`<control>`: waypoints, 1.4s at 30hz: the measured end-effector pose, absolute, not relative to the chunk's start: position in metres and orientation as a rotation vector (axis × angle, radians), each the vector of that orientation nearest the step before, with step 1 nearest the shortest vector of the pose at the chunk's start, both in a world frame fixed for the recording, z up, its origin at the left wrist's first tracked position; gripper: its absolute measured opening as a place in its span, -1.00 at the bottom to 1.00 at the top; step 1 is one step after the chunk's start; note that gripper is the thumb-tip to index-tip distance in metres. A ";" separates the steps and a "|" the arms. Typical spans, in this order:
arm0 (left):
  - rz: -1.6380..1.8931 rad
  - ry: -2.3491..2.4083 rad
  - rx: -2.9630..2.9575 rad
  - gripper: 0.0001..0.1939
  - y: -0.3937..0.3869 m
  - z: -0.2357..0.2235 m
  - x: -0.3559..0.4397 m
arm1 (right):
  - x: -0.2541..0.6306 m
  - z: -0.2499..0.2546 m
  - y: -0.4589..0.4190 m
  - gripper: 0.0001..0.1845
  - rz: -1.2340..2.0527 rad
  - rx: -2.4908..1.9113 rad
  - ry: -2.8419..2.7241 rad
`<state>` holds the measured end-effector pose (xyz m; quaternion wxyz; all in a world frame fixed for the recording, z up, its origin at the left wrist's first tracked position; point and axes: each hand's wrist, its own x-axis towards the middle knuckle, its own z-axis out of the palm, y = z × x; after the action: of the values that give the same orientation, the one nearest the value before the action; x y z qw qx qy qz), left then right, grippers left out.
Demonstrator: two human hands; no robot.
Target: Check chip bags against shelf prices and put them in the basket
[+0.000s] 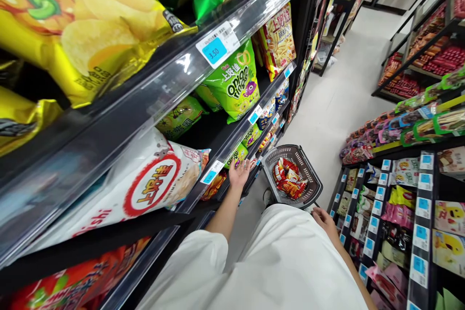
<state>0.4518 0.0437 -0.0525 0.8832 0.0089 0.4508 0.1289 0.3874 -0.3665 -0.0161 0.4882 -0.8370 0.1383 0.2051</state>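
My left hand (pixel 240 173) reaches to the shelf on the left, palm up with the fingers apart and nothing in it. Right behind its fingertips is a green bag of onion rings (pixel 236 156) on a lower shelf. A larger green onion rings bag (pixel 238 82) stands one shelf above. My right hand (pixel 326 223) is closed at the near edge of a grey shopping basket (pixel 308 167), around its handle, which the fingers partly hide. Inside the basket lie red and orange snack bags (pixel 289 178). A white bag of shrimp flakes (pixel 156 184) leans out at the left.
Yellow chip bags (pixel 94 24) fill the upper shelf. A clear shelf edge (pixel 174 75) with price tags juts into the aisle. On the right stand racks of packaged snacks (pixel 399 203). Pale floor (pixel 329 77) runs ahead towards a dark rack of red packets (pixel 421 43).
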 end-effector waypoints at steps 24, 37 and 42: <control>0.173 0.880 0.444 -0.81 0.051 -0.043 0.453 | 0.382 -0.010 -0.360 -0.39 0.488 -2.036 0.334; 0.246 0.737 0.885 -0.79 0.084 -0.028 0.449 | 0.384 -0.013 -0.358 -0.43 0.506 -2.032 0.320; 0.283 0.776 0.871 -0.76 0.087 -0.031 0.454 | 0.386 -0.013 -0.358 -0.43 0.508 -2.028 0.321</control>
<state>0.4537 0.0867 -0.0313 0.8252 0.4099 0.3651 0.1329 0.3860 -0.3578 -0.0135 0.4909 -0.8354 0.1321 0.2092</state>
